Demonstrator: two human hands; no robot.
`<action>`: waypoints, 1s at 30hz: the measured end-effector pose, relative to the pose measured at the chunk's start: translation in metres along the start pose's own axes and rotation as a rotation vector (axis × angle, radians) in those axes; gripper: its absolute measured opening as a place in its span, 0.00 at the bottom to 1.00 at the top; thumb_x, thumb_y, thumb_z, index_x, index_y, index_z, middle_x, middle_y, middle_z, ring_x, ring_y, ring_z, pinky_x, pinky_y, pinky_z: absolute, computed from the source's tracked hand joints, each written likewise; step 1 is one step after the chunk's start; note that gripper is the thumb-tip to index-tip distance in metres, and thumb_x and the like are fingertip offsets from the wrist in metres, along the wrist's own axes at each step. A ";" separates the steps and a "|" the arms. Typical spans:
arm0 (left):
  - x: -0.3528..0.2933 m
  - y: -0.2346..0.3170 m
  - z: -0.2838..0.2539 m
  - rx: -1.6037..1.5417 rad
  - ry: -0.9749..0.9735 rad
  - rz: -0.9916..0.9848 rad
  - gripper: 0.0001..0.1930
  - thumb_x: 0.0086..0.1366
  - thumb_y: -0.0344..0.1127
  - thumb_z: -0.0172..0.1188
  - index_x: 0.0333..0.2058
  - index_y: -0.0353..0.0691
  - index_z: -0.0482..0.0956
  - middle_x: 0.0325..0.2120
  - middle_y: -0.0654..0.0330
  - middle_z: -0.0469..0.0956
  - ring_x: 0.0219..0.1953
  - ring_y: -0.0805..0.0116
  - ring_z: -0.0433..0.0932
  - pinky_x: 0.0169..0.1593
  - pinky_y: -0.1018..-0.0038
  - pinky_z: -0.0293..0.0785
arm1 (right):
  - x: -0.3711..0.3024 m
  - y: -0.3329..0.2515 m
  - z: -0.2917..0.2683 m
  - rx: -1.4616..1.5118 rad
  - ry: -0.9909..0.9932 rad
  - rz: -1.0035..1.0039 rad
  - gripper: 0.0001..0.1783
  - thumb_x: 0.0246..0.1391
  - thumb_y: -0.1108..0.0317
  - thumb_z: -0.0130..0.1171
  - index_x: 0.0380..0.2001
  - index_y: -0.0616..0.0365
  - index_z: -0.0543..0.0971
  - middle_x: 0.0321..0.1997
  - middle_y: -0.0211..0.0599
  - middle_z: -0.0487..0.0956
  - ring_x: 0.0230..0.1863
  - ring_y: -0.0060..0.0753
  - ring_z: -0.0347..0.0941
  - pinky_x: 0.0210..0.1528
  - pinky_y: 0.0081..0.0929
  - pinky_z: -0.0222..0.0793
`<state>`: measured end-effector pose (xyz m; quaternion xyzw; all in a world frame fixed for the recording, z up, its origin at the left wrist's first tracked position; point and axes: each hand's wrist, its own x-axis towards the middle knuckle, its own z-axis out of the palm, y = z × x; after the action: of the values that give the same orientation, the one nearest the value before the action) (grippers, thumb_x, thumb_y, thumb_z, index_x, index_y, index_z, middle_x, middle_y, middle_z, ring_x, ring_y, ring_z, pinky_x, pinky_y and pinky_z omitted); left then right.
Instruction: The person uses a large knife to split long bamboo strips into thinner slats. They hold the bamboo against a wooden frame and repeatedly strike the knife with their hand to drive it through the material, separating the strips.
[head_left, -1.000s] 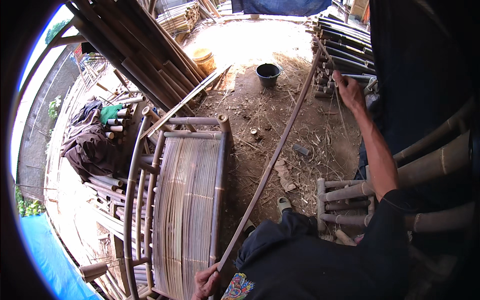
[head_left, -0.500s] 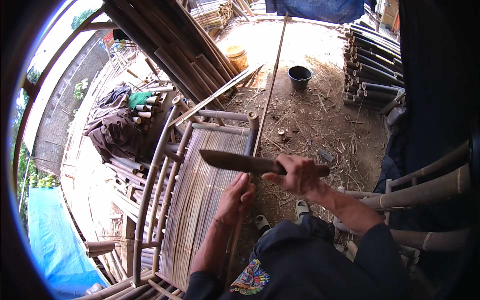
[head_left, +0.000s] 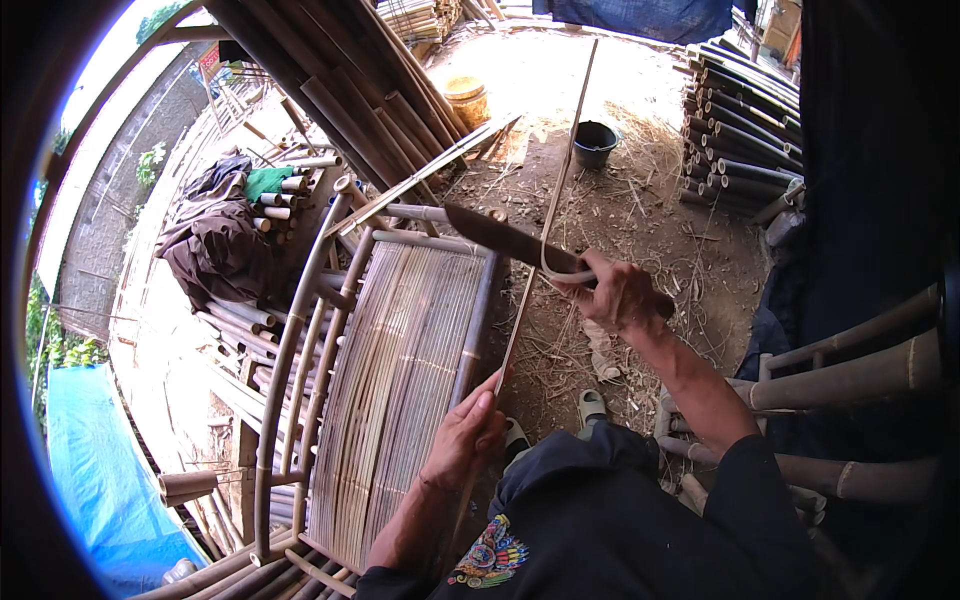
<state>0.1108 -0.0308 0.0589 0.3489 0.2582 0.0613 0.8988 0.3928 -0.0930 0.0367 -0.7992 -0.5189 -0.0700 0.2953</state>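
Note:
My right hand (head_left: pixel 622 292) is wrapped round the handle of a machete (head_left: pixel 495 237), its broad dark blade pointing to the left. The blade crosses a long, thin bamboo strip (head_left: pixel 570 145), and a pale sliver (head_left: pixel 547 264) bends round it beside my fingers. Lower down, my left hand (head_left: pixel 462 436) grips the same strip, which runs from there up toward the far ground. Left of both hands lies a bamboo bench (head_left: pixel 395 350) with a slatted seat. My left hand is near its right side rail.
A dark bucket (head_left: pixel 595 150) stands on the littered dirt ahead. Bamboo poles are stacked at the far right (head_left: pixel 735 140) and lean at the upper left (head_left: pixel 350 100). Another piece of bamboo furniture (head_left: pixel 840 380) stands close on my right. A brown cloth (head_left: pixel 215 245) covers poles at left.
My right hand and the machete have moved up and away from my left hand along the strip. A sliver now curls round the blade. My left hand has shifted slightly lower.

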 end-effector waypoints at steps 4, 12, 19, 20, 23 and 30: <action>-0.038 -0.022 -0.009 -0.004 0.037 -0.091 0.26 0.71 0.45 0.46 0.64 0.43 0.57 0.14 0.73 0.54 0.14 0.83 0.53 0.19 0.84 0.51 | 0.017 0.039 -0.017 -0.054 -0.076 0.240 0.38 0.54 0.26 0.37 0.25 0.52 0.74 0.14 0.35 0.74 0.15 0.33 0.74 0.16 0.35 0.69; -0.060 -0.042 -0.026 0.048 0.026 -0.053 0.26 0.71 0.44 0.46 0.63 0.39 0.58 0.12 0.71 0.54 0.13 0.81 0.53 0.18 0.81 0.51 | -0.003 0.020 -0.024 -0.026 0.038 -0.182 0.36 0.56 0.29 0.39 0.22 0.53 0.70 0.11 0.32 0.69 0.13 0.28 0.70 0.13 0.31 0.64; -0.083 -0.051 -0.036 0.120 -0.031 -0.068 0.27 0.71 0.43 0.46 0.63 0.35 0.58 0.12 0.71 0.56 0.13 0.82 0.54 0.18 0.82 0.50 | 0.024 0.085 -0.054 -0.109 0.058 0.131 0.37 0.54 0.26 0.38 0.22 0.51 0.72 0.10 0.31 0.69 0.12 0.28 0.70 0.13 0.33 0.63; -0.084 -0.051 -0.038 0.087 -0.042 -0.074 0.27 0.71 0.42 0.47 0.63 0.35 0.58 0.13 0.72 0.56 0.14 0.83 0.54 0.19 0.82 0.50 | 0.027 0.087 -0.060 -0.126 0.029 0.181 0.36 0.54 0.28 0.41 0.24 0.53 0.73 0.13 0.34 0.72 0.16 0.35 0.72 0.17 0.35 0.65; -0.101 -0.062 -0.055 0.062 -0.065 -0.080 0.28 0.71 0.43 0.47 0.63 0.33 0.57 0.14 0.73 0.55 0.15 0.84 0.53 0.20 0.82 0.50 | 0.035 0.087 -0.074 -0.170 -0.014 0.258 0.33 0.55 0.33 0.47 0.27 0.55 0.75 0.19 0.42 0.77 0.24 0.49 0.77 0.26 0.41 0.68; -0.147 -0.071 -0.106 -0.051 -0.068 -0.239 0.28 0.71 0.42 0.47 0.63 0.31 0.57 0.15 0.72 0.60 0.15 0.83 0.56 0.20 0.84 0.51 | 0.049 0.147 -0.109 -0.225 0.069 0.377 0.37 0.56 0.30 0.42 0.29 0.58 0.77 0.22 0.44 0.78 0.27 0.49 0.78 0.29 0.42 0.69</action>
<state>-0.0739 -0.0636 0.0079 0.2945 0.2654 -0.0515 0.9166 0.5643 -0.1554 0.0873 -0.9070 -0.3389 -0.0985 0.2297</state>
